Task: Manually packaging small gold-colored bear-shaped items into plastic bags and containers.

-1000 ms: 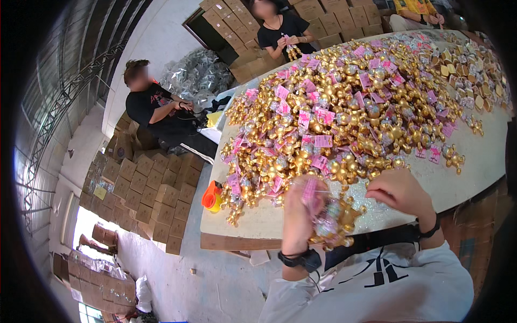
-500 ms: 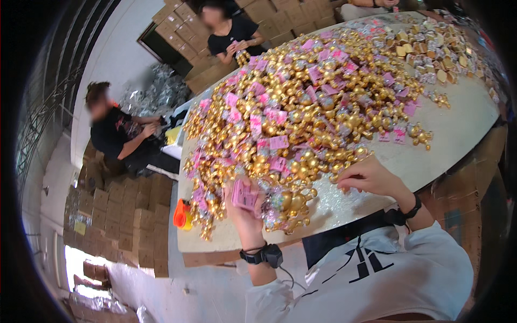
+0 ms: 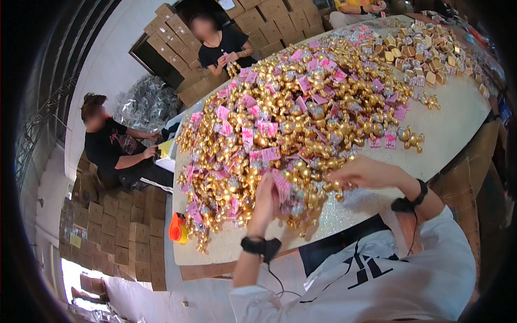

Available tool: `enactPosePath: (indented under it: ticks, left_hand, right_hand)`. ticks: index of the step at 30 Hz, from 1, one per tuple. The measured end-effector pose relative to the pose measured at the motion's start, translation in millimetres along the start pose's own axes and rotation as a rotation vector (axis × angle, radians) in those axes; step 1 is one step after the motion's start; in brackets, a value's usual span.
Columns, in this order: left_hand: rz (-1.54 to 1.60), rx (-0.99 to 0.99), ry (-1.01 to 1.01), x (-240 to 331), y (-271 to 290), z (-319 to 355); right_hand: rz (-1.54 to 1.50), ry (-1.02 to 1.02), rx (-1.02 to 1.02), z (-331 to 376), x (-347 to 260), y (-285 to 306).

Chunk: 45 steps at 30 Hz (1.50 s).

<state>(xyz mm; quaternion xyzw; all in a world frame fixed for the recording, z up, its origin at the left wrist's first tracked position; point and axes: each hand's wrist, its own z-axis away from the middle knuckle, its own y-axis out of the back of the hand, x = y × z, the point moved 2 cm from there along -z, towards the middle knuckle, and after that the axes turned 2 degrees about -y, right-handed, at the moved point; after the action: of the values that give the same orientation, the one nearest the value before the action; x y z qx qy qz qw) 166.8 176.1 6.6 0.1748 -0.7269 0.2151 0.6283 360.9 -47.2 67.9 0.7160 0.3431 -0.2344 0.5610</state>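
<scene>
My left hand [image 3: 264, 202] is closed around a fanned bunch of pink cards [image 3: 281, 185] at the near edge of the pile. From those cards hangs a cluster of shiny gold bear figures [image 3: 308, 207] with clear, glittery parts. My right hand [image 3: 369, 173] reaches in from the right, its fingers bent together on a gold bear figure [image 3: 335, 189] beside the cluster; the fingertips are partly hidden. Beyond both hands rises a big heap of the same gold bear figures [image 3: 318, 126], with pink cards scattered through it.
The heap lies on a pale table [image 3: 452, 121]. An orange and yellow tape dispenser [image 3: 178, 229] sits at its left edge. Small gold-and-white pieces [image 3: 425, 51] are spread at the far right. Other people work at the far and left sides. Cardboard boxes [image 3: 116, 226] stand stacked at left.
My left hand has turned and moved slightly right, so the pink cards now fan out. My right hand has come down and left to a gold bear figure. The whole view has shifted slightly.
</scene>
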Motion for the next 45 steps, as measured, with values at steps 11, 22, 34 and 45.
enactPosePath:
  ticks: [11,22,34,45]
  left_hand:
    - [-1.187,-0.572,-0.379,157,-21,-91]
    - [-1.157,0.551,-0.663,104,-73,7]
    - [-0.944,0.642,-0.541,61,-38,-38]
    - [-0.792,-0.684,-0.065,195,-21,-52]
  right_hand:
    - [-0.696,-0.187,0.250,-131,-22,-7]
    - [-0.721,0.040,0.393,-153,-29,8]
    - [-0.521,0.142,0.431,-110,-70,14]
    - [-1.570,0.029,0.267,-131,2,-21]
